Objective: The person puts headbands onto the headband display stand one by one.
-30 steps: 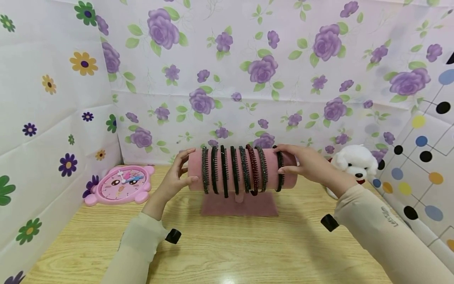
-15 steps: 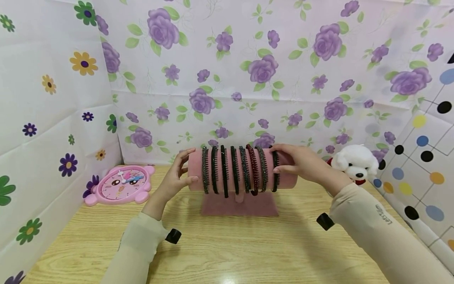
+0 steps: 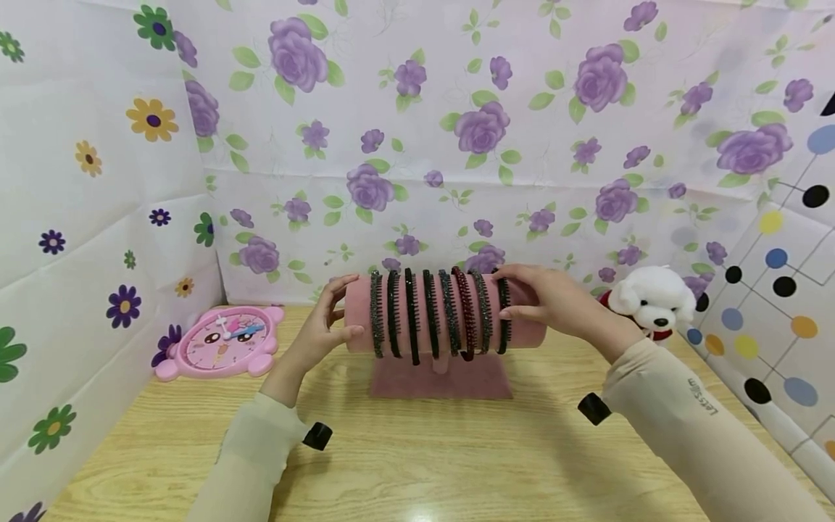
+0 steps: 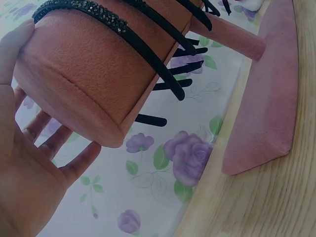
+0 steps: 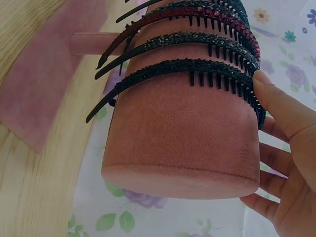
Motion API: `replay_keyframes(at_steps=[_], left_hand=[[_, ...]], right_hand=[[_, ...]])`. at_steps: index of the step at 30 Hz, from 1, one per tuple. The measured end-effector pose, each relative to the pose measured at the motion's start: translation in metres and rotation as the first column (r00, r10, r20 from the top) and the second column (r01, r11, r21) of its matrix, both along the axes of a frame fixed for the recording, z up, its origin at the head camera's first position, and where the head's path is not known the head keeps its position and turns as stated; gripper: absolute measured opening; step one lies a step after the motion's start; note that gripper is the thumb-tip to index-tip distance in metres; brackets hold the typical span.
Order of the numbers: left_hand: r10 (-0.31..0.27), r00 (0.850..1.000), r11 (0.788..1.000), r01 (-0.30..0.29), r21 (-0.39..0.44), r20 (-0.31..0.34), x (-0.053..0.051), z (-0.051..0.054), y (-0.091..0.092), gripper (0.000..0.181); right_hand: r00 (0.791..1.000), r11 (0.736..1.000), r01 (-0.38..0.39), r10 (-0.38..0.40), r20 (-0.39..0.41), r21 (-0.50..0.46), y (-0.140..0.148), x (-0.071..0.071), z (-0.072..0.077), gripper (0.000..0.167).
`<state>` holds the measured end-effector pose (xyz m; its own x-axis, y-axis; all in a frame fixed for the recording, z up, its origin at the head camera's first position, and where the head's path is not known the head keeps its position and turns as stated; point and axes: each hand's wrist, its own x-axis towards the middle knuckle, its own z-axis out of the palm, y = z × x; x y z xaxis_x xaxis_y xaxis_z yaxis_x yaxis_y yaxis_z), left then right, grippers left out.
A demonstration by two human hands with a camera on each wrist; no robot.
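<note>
A pink padded headband stand (image 3: 357, 308) holds a row of several toothed headbands on its horizontal roll. My left hand (image 3: 320, 332) grips the roll's left end, thumb in front and fingers behind. At the right, my right hand (image 3: 567, 297) pinches the rightmost black headband (image 5: 173, 68) with thumb and index finger near its top. In the right wrist view the other fingers lie behind the roll. Beside that headband sits a grey glittery headband (image 3: 483, 319), then a dark red headband (image 3: 466, 319). A grey sparkly headband (image 4: 106, 17) is nearest my left hand.
The stand's flat pink base (image 3: 404, 384) rests on a wooden table (image 3: 443, 449). A pink cartoon clock (image 3: 225, 344) lies at the left, and a white plush dog (image 3: 652, 297) sits behind my right arm. Flowered cloth (image 3: 404, 145) covers the back wall.
My right hand has slid the rightmost black headband left along the roll, closer to the grey one. My left hand has stayed on the roll's left end.
</note>
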<state>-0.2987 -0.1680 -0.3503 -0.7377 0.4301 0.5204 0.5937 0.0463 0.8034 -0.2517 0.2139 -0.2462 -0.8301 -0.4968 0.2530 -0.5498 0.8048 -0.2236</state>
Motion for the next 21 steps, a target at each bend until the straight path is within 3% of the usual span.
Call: replay_keyframes(at_steps=[6,21], left_hand=[[0.014,1.0,1.0,-0.014,-0.021,-0.001,0.001,0.001,-0.004,0.076],[0.047,0.999,0.997,-0.047,-0.063,-0.002,0.003,0.003,-0.012,0.076]], right_hand=[[0.998,0.998,-0.055,0.054,-0.012,-0.043,-0.001,0.0,-0.001,0.058],[0.998,0.991,-0.013,0.006,-0.056,-0.135,0.006,0.005,-0.024,0.067]])
